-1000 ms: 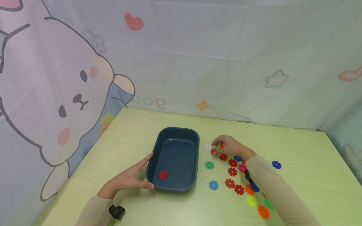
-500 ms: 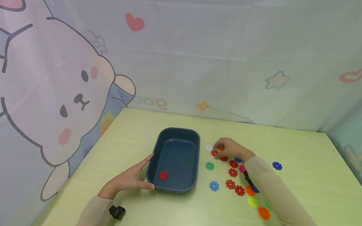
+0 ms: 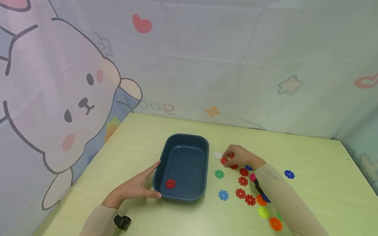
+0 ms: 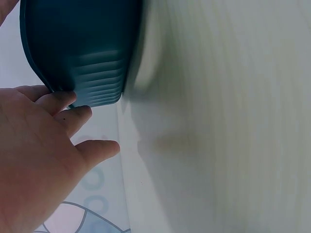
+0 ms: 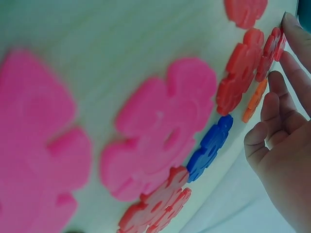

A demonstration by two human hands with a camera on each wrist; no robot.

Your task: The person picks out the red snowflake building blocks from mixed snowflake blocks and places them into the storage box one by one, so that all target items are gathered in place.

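Observation:
A dark blue plastic bin [image 3: 189,164] stands on the table with one red notched building disc [image 3: 170,183] inside. My left hand [image 3: 133,187] lies against the bin's left side, fingers straight and spread, the thumb at the near corner. In the left wrist view its fingertips touch the bin wall [image 4: 92,53]. To the right of the bin, my right hand [image 3: 240,155] is lowered over the discs. Its thumb and index finger pinch a flat red notched disc [image 3: 224,161] at the edges. A white notched disc [image 3: 218,155] lies just left of the fingertips, an orange one [image 3: 232,155] under the hand.
Several red notched discs [image 3: 243,181] trail toward the near right, with orange [image 3: 275,224], yellow [image 3: 263,212] and pink [image 3: 252,177] ones. Green [image 3: 219,174] and light blue [image 3: 223,195] discs lie closer to the bin. A dark blue disc [image 3: 289,174] sits apart at right. A printed cloth hangs behind.
The right thumb and index finger have drawn together onto the red disc beside the white one. The left hand and the bin have stayed in place.

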